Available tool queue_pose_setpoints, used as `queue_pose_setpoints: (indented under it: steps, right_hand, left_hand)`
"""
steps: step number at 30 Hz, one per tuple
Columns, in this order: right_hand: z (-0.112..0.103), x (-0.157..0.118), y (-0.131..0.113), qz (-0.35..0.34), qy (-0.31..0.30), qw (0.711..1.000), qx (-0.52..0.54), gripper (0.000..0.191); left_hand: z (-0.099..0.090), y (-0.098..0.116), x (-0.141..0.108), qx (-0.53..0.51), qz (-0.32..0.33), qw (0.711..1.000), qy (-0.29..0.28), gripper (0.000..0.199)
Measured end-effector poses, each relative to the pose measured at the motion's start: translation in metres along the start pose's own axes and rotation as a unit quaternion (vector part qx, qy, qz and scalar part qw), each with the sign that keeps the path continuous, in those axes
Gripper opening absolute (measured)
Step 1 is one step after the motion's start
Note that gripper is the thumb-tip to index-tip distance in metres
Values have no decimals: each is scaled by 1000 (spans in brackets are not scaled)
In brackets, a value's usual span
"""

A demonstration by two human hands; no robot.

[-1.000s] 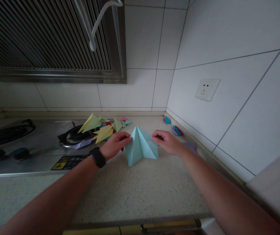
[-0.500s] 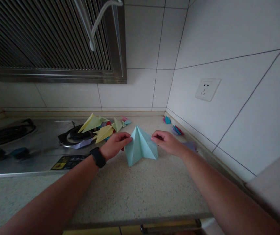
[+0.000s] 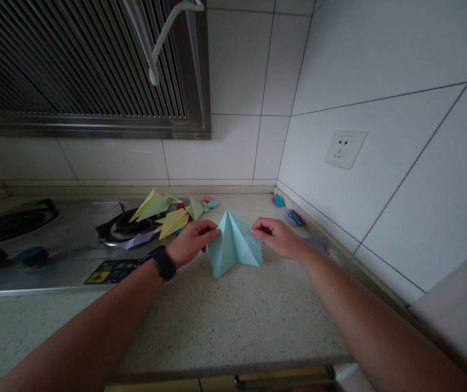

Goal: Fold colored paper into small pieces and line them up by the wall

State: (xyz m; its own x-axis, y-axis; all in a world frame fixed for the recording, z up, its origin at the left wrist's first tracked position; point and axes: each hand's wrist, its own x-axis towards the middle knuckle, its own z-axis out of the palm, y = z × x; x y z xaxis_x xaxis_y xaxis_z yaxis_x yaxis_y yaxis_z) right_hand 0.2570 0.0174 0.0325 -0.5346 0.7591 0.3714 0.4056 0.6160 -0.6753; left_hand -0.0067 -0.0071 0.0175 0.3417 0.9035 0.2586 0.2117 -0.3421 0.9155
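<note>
A light blue folded paper (image 3: 235,245) with a pointed top stands tilted above the speckled counter (image 3: 233,326), creased down its middle and spread at the bottom. My left hand (image 3: 192,239) pinches its left edge between thumb and fingers; a black watch is on that wrist. On the opposite side, my right hand (image 3: 276,235) pinches the paper's right edge. Behind my left hand lie yellow folded papers (image 3: 174,221) and a pale green one (image 3: 195,208).
A gas stove (image 3: 70,234) is at the left, with a lilac paper (image 3: 138,239) on it. Small colourful folded papers (image 3: 295,218) lie along the right wall, near a purple sheet (image 3: 318,243). The range hood (image 3: 94,125) hangs above the stove.
</note>
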Motion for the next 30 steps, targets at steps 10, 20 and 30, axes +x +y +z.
queue_pose_setpoints:
  steps: [10,20,30]
  right_hand:
    - [0,1,5,2,9,1000,-4,25]
    - [-1,1,5,5,17,1000,0,26]
    - [-2,1,5,8,17,1000,3,26]
  left_hand:
    - [-1,-3,1,-9,4,1000,6,29]
    - [-1,-2,0,-20,5,1000,12,30]
    - [1,-1,0,-19,8,1000,10,29]
